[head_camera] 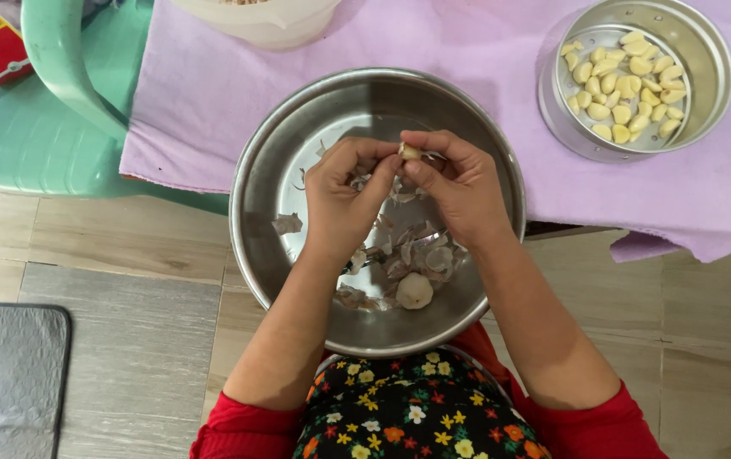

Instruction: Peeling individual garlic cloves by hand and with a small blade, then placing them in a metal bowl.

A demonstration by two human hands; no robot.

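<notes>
Head view, looking straight down: a lilac cloth (484, 68) covers the low table, and a wide, round, shiny steel bowl (297, 136) rests partly on its edge, over the person's lap. To the upper right on the cloth sits a smaller round steel tin (714, 76) with a layer of peeled, pale yellow garlic cloves (625, 85). A mint-green plastic chair (51, 102) stands at the left.

Both hands meet above the bowl. The left hand (344, 191) and right hand (459, 187) have fingertips pinched together on one small, cream-coloured garlic clove (409, 152), held between the thumbs and forefingers. Below them, loose papery purple-white garlic skins (421, 255) litter the bowl floor, beside one whole unpeeled clove (415, 291).

That clove looks light and firm, likely a bit slick once bare; its skin seems thin and brittle, best caught at the tip.
</notes>
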